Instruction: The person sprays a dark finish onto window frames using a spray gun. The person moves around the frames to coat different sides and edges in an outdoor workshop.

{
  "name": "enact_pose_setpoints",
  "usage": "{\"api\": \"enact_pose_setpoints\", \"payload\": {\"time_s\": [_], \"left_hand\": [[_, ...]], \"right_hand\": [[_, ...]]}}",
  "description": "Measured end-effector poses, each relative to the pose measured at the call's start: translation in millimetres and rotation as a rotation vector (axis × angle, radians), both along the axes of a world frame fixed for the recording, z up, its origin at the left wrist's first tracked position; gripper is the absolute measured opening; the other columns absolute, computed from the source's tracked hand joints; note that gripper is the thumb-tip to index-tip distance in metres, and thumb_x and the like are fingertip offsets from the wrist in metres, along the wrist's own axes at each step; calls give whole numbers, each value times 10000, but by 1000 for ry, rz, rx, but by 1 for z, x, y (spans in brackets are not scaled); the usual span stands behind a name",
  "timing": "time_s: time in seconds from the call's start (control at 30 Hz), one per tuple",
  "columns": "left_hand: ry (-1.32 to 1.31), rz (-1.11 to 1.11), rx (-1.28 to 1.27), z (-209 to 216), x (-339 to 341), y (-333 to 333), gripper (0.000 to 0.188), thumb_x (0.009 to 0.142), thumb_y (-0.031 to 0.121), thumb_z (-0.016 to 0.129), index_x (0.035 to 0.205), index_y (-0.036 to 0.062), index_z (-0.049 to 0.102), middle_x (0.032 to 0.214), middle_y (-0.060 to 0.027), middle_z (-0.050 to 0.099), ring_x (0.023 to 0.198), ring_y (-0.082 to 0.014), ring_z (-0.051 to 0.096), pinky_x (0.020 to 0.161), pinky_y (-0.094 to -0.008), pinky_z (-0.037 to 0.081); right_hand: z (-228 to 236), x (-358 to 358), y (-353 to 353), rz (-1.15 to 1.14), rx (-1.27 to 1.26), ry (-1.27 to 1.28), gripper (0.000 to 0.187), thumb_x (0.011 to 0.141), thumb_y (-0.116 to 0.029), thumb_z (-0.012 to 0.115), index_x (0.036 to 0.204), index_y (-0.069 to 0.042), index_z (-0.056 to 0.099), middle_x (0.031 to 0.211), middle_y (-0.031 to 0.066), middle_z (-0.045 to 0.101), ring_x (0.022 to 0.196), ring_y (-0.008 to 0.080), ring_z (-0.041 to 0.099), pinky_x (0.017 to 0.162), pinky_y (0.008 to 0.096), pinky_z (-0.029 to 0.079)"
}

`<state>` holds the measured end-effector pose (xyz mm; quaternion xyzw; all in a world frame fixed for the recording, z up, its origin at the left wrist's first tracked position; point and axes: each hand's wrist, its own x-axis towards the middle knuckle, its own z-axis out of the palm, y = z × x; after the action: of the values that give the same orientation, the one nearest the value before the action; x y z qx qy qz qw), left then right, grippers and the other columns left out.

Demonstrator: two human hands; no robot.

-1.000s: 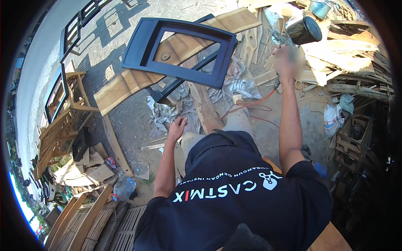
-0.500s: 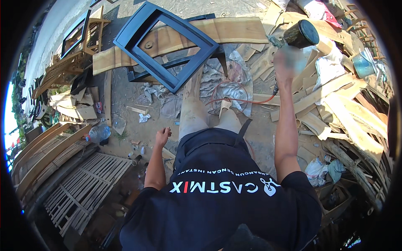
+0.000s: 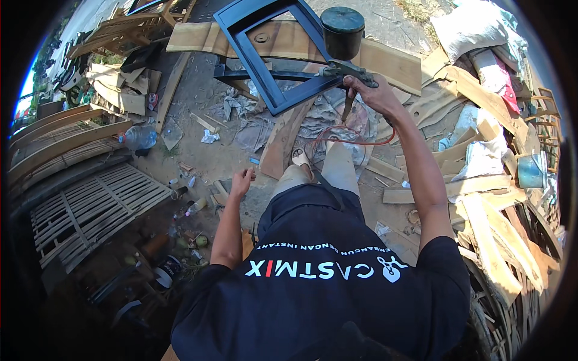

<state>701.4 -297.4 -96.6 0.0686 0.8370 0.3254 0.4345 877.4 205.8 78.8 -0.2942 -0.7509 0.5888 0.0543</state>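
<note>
Planks [image 3: 469, 185] lie at three o'clock. Right hand [image 3: 377, 96] grips a dark-cupped spray gun [image 3: 349, 68]; left hand [image 3: 242, 180] hangs relaxed, empty.

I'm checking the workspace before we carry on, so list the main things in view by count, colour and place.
spray gun: one, grey with dark cup, in right hand
hose: one, orange-red, looping below the gun
frame: one, dark blue-black, top centre
plank: one, brown, seen through the frame
sacks: several, mostly white, upper right
bucket: one, blue, right
wood offcuts: many, tan, right
jug: one, clear bluish, left
slatted panel: one, grey-brown, left
left hand: one, bare, left of the legs
right hand: one, bare, holding the gun
</note>
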Motion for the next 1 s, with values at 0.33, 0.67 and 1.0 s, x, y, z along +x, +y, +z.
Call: {"api": "enact_pose_setpoints", "payload": {"time_s": [0.33,0.67,1.0], "left_hand": [[-73,493,-144,7,130,-57,413,993,400,562,1020,1,664,855,-80,701,734,-131,661,601,-254,464],[-127,737,-173,16,231,-9,402,990,396,559,1021,12,674,845,-63,700,734,-127,660,594,-254,461],[-119,754,-175,17,229,3,400,986,388,558,1019,6,671,855,-73,704,751,-133,670,602,-258,466]], "right_hand": [[-8,-96,33,395,74,-71,570,899,-582,638,969,-22,722,637,75,593,644,182,578,637,351,459],[-7,-191,66,224,141,2,654,830,-687,654,815,-34,691,669,65,633,656,164,621,661,341,495],[-8,-238,71,238,254,84,690,843,-724,602,924,-49,721,688,77,648,673,181,619,705,363,496]]}}
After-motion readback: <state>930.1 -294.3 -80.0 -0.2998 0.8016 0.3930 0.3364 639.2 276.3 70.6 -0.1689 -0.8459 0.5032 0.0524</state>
